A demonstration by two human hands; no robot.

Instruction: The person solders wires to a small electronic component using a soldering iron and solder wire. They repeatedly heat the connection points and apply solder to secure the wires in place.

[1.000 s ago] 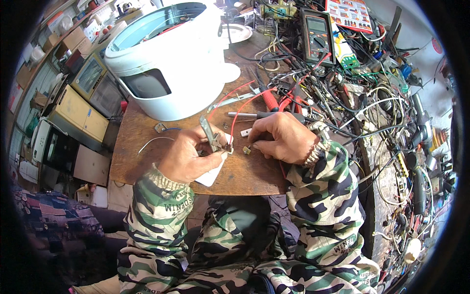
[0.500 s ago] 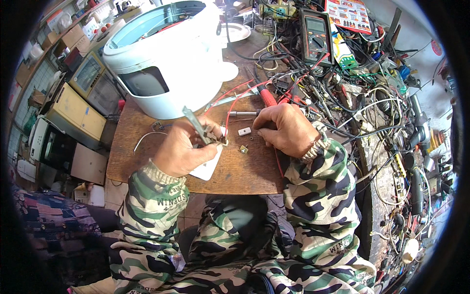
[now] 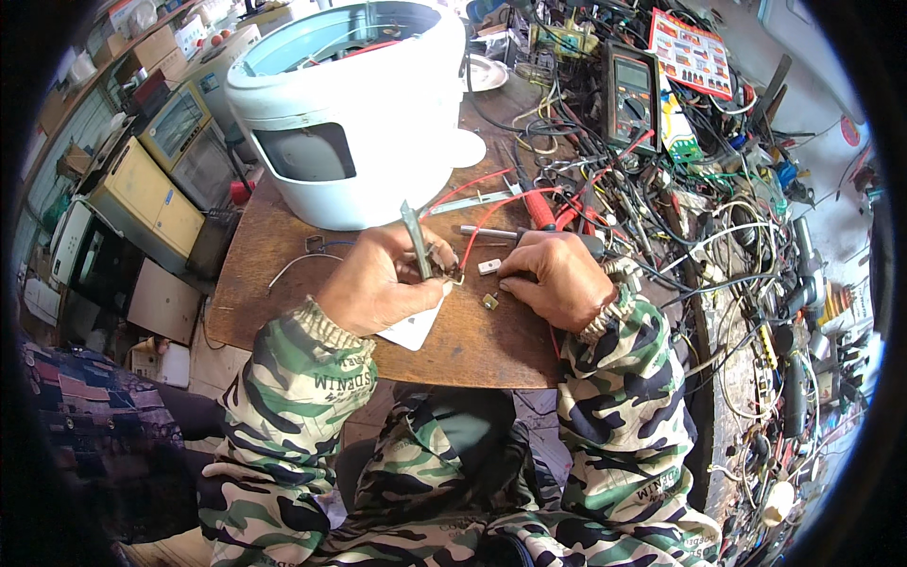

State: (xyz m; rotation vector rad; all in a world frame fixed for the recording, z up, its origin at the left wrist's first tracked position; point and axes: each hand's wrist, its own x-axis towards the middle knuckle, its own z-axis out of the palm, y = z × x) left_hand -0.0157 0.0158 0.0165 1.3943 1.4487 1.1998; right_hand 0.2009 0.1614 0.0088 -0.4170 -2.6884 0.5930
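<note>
My left hand (image 3: 373,283) grips a flat metal bracket (image 3: 414,236) with a small mechanism at its lower end. A red wire (image 3: 484,215) runs from beside that mechanism toward the back of the wooden table. Below these fingers lies a white flat plate (image 3: 416,329), partly covered by the hand. My right hand (image 3: 559,276) rests on the table with fingers curled and thumb pressed to the index finger; what is between them, if anything, is hidden. Close to its fingertips are a small white block (image 3: 488,266) and a small brass-coloured part (image 3: 490,301).
A large white rounded appliance housing (image 3: 378,142) stands at the back of the wooden table (image 3: 274,307). Behind my right hand lie a screwdriver (image 3: 487,231) and red-handled pliers (image 3: 539,210). A multimeter (image 3: 631,94) and tangled cables crowd the right side.
The view has shifted, so most things sit further right. My right fingertips have come a little closer to the small parts on the table. The left hand keeps its grip on the bracket.
</note>
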